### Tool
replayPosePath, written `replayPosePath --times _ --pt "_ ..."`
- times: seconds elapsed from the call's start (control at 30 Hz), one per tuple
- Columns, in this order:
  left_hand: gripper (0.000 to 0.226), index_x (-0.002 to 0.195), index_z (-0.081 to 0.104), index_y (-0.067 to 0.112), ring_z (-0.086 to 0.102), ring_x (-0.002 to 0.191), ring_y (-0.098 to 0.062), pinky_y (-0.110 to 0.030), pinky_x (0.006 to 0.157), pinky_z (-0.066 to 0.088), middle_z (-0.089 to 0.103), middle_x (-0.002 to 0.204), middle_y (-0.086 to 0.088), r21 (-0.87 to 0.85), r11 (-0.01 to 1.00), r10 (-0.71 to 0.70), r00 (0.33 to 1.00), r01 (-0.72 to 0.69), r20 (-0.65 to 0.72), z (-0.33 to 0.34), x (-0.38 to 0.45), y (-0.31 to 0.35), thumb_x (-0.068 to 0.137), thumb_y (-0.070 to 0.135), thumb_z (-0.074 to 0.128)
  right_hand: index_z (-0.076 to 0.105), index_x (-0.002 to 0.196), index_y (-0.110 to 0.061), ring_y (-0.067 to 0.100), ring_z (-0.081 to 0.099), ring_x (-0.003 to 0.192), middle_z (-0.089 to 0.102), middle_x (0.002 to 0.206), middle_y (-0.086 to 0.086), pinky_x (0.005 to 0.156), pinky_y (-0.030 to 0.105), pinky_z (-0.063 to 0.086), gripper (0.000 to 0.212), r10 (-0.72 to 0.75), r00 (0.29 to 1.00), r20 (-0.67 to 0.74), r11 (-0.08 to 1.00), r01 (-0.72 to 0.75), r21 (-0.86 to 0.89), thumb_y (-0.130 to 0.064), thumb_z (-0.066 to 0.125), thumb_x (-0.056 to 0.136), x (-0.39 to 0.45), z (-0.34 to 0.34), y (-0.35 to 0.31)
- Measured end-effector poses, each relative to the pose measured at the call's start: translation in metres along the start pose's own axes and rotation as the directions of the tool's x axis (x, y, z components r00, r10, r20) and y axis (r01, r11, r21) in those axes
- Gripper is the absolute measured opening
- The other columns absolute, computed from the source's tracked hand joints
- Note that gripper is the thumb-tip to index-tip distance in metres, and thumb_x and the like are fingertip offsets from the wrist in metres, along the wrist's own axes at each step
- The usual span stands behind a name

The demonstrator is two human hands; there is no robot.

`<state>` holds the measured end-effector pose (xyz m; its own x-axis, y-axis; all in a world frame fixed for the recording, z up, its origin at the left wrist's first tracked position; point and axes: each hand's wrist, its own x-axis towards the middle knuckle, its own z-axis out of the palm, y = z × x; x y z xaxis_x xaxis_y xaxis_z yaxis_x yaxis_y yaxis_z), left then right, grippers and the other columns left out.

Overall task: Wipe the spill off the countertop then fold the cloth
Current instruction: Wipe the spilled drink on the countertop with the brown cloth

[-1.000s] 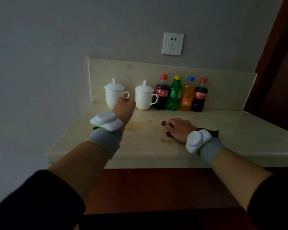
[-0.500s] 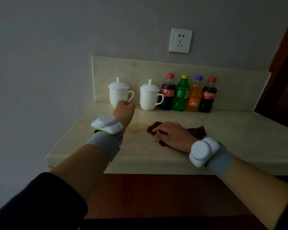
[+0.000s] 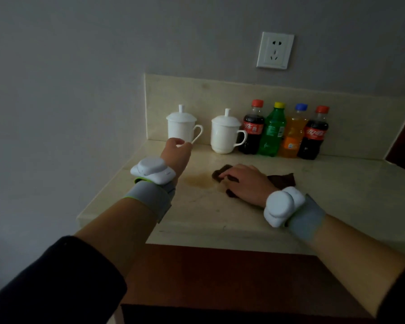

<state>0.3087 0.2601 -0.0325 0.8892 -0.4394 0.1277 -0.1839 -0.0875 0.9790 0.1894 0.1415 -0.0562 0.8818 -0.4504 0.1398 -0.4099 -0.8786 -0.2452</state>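
A: Which step is in hand?

B: The wiping, by the look of it. The right hand (image 3: 248, 183) lies flat on the dark brown cloth (image 3: 282, 180), its fingers (image 3: 227, 176) spread narrowly and pressing the cloth onto the table (image 3: 208, 220). The brownish spill (image 3: 198, 180) sits just beside the cloth, at nine o'clock from it, and looks unwiped.

A: And the left hand?

B: The left hand (image 3: 177, 155) hovers curled in a loose fist, holding nothing, at nine o'clock from the spill and just in front of the left lidded cup (image 3: 181, 127). A second lidded cup (image 3: 225, 134) and four soda bottles (image 3: 283, 132) stand at twelve o'clock, along the backsplash.

A: What does the next move call for?

B: Probably a push of the cloth toward nine o'clock, across the stain, with steady downward pressure. Folding comes only after the table is dry.
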Motion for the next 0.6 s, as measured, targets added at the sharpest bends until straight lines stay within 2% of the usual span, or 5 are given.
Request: replayPosePath --times 0.13,0.27,0.4,0.53,0.6 --pt "0.042 0.132 0.041 0.006 0.048 0.094 -0.021 -0.029 0.078 0.038 0.055 0.128 -0.021 -0.003 1.000 -0.005 1.000 0.005 0.019 0.003 -0.001 -0.001 0.092 0.019 0.043 0.056 0.124 -0.030 0.024 0.041 0.128 0.051 0.135 0.001 0.108 0.041 0.034 0.037 -0.098 0.994 0.050 0.993 0.094 0.071 -0.037 0.040 0.092 -0.011 0.004 -0.007" --pt "0.043 0.132 0.041 0.006 0.048 0.094 -0.023 -0.030 0.080 0.038 0.056 0.127 -0.020 0.002 1.000 0.007 1.000 -0.007 -0.002 -0.006 -0.003 0.000 0.092 0.019 0.043 0.058 0.125 -0.027 0.028 0.047 0.125 0.052 0.136 0.006 0.106 0.042 0.039 0.038 0.018 0.999 0.030 1.000 -0.018 0.009 -0.036 0.040 0.092 0.017 -0.002 -0.004" --pt "0.045 0.134 0.041 0.007 0.049 0.093 -0.023 -0.031 0.080 0.039 0.054 0.107 -0.013 0.019 1.000 0.014 1.000 -0.013 -0.018 -0.023 -0.001 -0.002 0.091 0.020 0.043 0.058 0.123 -0.022 0.031 0.048 0.122 0.053 0.134 0.009 0.104 0.043 0.040 0.040 0.093 0.995 0.027 0.994 -0.091 -0.067 -0.034 0.036 0.094 0.034 -0.001 -0.015" --pt "0.046 0.135 0.040 0.009 0.052 0.100 -0.025 -0.037 0.093 0.044 0.057 0.117 -0.014 0.047 0.999 -0.013 0.999 0.015 -0.035 -0.029 0.002 -0.002 0.091 0.022 0.043 0.056 0.125 -0.028 0.030 0.044 0.125 0.051 0.135 0.005 0.104 0.045 0.039 0.039 -0.004 1.000 0.011 1.000 0.004 0.005 -0.037 0.039 0.092 0.008 0.009 -0.038" --pt "0.046 0.136 0.039 0.010 0.052 0.100 -0.024 -0.035 0.090 0.043 0.055 0.112 -0.012 0.045 0.999 -0.019 1.000 0.019 -0.010 -0.026 0.002 -0.001 0.091 0.022 0.043 0.056 0.125 -0.029 0.028 0.044 0.125 0.052 0.133 0.004 0.102 0.045 0.039 0.038 -0.061 0.998 0.017 0.998 0.061 0.030 -0.036 0.039 0.091 -0.006 0.012 -0.046"
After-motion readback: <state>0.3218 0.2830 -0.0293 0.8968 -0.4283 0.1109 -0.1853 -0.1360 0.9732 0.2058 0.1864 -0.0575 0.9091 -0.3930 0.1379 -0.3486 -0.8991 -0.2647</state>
